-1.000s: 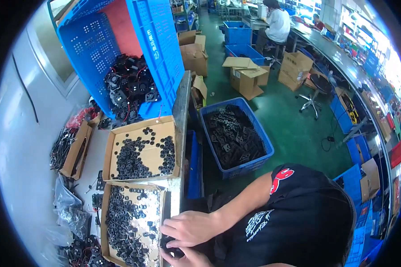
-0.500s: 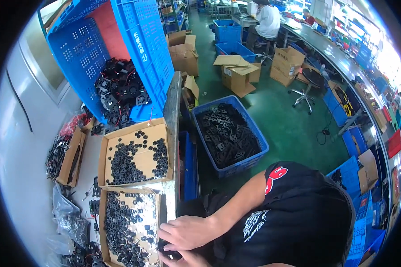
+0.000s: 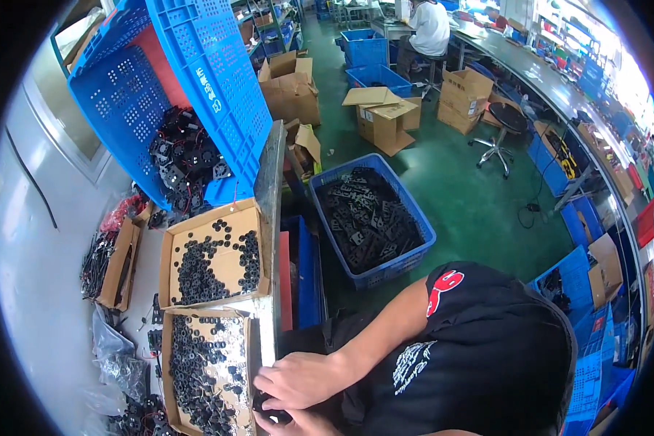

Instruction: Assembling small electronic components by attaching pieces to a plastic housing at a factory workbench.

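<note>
My right hand (image 3: 296, 380) is closed, with its fingers bent over a small black part (image 3: 274, 416) beside the table edge. Just below it in the picture, my left hand (image 3: 301, 424) pinches the same part from the other side. Fingers cover most of the part, so its exact kind is hidden. Close to my fingertips is a shallow cardboard tray (image 3: 251, 341), which holds many black ring-shaped pieces (image 3: 189, 349) and small black parts with thin leads. A second cardboard tray (image 3: 229, 269) behind it contains more small black round pieces (image 3: 200, 272).
A tilted blue crate (image 3: 229, 109) full of black fan-like parts stands at the table's far end. On the green floor, a blue basket (image 3: 427, 243) holds black plastic pieces. Cardboard boxes (image 3: 389, 123), a stool (image 3: 507, 116) and a seated person (image 3: 430, 30) are farther off.
The whole view has shifted slightly, with the trays and crate now a little farther left. Both hands stay together on the black part, and their fingers have moved only slightly.
</note>
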Demonstrator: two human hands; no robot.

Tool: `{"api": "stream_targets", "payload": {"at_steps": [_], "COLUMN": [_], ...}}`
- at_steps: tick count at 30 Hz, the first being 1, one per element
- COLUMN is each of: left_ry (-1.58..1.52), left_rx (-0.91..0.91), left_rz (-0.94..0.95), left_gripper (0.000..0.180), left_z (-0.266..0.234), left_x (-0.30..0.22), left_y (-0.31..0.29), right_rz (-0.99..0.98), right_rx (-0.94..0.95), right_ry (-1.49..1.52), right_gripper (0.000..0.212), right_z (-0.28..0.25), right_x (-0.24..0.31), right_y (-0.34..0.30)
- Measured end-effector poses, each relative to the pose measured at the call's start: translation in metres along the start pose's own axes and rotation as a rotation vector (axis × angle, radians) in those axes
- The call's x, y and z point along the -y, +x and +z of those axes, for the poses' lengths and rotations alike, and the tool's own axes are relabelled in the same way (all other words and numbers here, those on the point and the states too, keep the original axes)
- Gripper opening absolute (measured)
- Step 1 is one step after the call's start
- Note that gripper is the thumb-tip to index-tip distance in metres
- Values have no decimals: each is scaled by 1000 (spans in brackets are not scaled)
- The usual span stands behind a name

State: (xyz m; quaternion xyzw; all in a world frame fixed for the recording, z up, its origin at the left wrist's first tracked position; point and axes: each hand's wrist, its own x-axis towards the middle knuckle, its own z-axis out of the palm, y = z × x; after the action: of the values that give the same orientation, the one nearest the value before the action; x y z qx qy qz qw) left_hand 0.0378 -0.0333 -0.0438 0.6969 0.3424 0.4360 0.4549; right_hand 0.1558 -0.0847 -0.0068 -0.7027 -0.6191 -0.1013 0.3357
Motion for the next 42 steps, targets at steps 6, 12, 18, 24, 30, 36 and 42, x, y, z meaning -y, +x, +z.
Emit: {"api": "stream_targets", "payload": {"at_steps": [6, 12, 18, 24, 30, 36, 42], "left_ry": [28, -2, 2, -13, 80, -39, -90], "left_rx": [-31, -38, 1, 24, 98, 79, 181], "left_rz": [31, 3, -22, -33, -75, -189, -281], "left_gripper": [48, 49, 46, 45, 49, 57, 34], "left_z": [2, 11, 17, 27, 40, 40, 52], "left_x": [-7, -9, -6, -16, -20, -13, -45], "left_y": [-5, -6, 3, 11, 12, -5, -3], "right_rz": [12, -20, -3, 102, 43, 32, 19], "right_rx": [15, 90, -185, 130, -38, -100, 116], "right_ry": [-19, 81, 165, 97, 121, 161, 418], "right_gripper": [37, 37, 37, 36, 36, 32, 39], "right_z": [-3, -11, 0, -3, -9, -5, -40], "right_x": [1, -11, -21, -34, -51, -54, -78], "right_y": [-10, -4, -2, -1, -10, -26, -23]}}
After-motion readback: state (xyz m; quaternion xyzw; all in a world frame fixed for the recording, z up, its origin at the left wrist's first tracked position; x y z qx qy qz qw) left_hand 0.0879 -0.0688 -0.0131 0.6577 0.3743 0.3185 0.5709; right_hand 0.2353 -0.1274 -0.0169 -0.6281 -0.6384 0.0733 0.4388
